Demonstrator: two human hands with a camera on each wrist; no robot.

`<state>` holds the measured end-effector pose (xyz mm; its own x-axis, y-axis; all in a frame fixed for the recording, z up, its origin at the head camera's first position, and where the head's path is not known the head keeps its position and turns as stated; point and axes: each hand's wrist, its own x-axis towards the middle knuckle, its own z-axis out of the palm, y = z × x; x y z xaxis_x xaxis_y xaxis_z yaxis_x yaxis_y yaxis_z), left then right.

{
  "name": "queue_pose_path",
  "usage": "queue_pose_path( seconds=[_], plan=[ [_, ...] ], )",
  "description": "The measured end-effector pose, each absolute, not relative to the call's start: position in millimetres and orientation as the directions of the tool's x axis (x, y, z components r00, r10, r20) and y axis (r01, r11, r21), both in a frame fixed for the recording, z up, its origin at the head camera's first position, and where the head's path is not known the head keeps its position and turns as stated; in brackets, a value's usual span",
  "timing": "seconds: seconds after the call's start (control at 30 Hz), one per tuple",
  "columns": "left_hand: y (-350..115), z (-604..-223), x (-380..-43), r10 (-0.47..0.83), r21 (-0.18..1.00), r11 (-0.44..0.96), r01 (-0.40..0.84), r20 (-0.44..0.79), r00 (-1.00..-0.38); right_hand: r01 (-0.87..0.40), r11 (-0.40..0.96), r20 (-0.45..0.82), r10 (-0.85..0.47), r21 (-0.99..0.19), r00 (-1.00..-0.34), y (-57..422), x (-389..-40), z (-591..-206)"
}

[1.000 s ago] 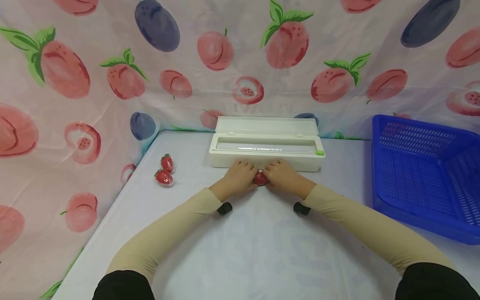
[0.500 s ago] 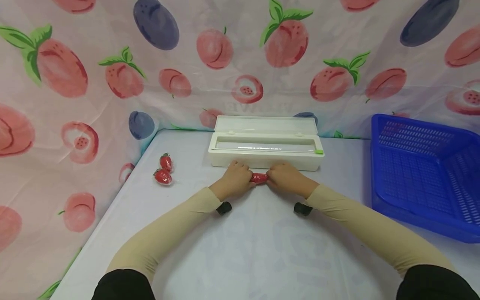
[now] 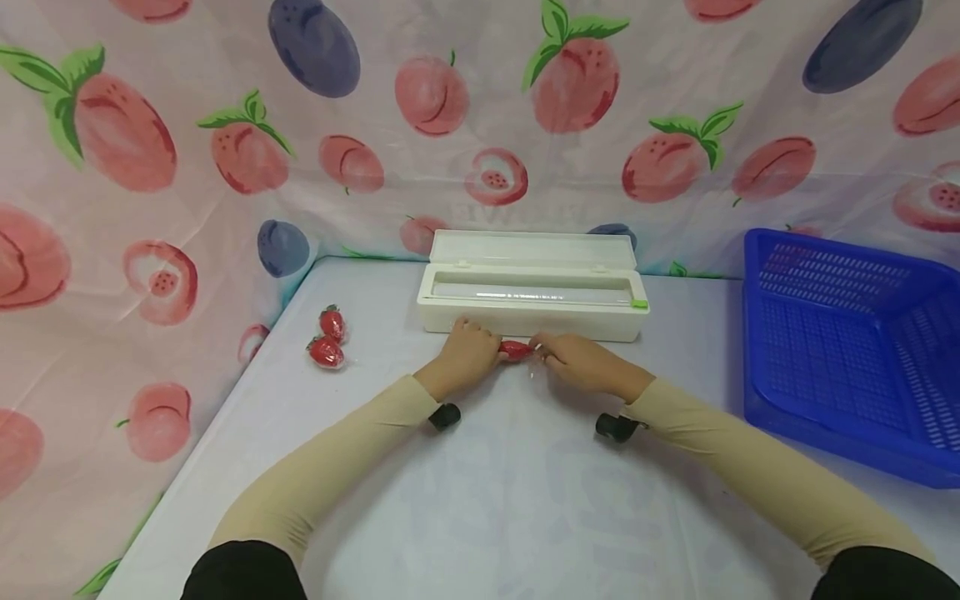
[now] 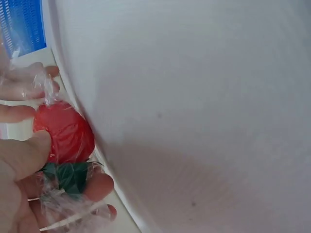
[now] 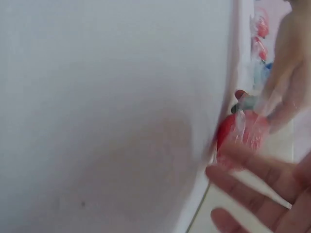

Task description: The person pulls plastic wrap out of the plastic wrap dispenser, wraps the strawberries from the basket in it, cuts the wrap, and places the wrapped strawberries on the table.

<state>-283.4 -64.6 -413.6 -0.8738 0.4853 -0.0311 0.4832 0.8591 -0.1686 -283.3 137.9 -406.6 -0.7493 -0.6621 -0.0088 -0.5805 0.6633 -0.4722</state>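
Note:
My left hand grips a red strawberry wrapped in clear cling film, just in front of a white film dispenser. In the left wrist view, the thumb presses on the red side and fingers lie behind the green leaves. Loose film bunches at the leafy end, while a twisted tail rises from the other end. My right hand is beside that tail. Its fingers are extended and spread close to the strawberry, blurred in the right wrist view.
Two film-wrapped strawberries lie together on the white tabletop at the left. At the right stands a blue mesh basket. The dispenser's lid is raised, with a fruit-patterned cloth behind it.
Both hands were close round the strawberry. The right hand has since drawn back a little to the right and its fingers have loosened, baring more film. The left hand shifted slightly left with the strawberry.

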Motion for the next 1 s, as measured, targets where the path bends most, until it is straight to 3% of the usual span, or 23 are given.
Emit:
queue_pose_path(
  seconds=[0.23, 0.43, 0.57, 0.77, 1.0],
  plan=[
    [-66, -415, -282, 0.53, -0.101, 0.845, 0.525, 0.023, -0.848, -0.647, 0.6, 0.067, -0.706, -0.471, -0.705, 140, -287, -410],
    [-62, -410, -277, 0.583, -0.078, 0.812, 0.578, 0.152, -0.799, -0.713, 0.617, 0.28, -0.657, -0.334, -0.7, 137, -284, -409],
    [-60, -403, -274, 0.599, -0.048, 0.796, 0.604, 0.209, -0.773, -0.71, 0.63, 0.382, -0.6, -0.316, -0.703, 137, -283, -405],
    [-60, -399, -272, 0.578, -0.024, 0.807, 0.591, 0.243, -0.779, -0.691, 0.647, 0.357, -0.593, -0.321, -0.721, 137, -284, -402],
    [-68, -399, -269, 0.54, -0.094, 0.837, 0.538, 0.294, -0.788, -0.674, 0.679, 0.37, -0.57, -0.291, -0.734, 139, -285, -402]
  ],
)
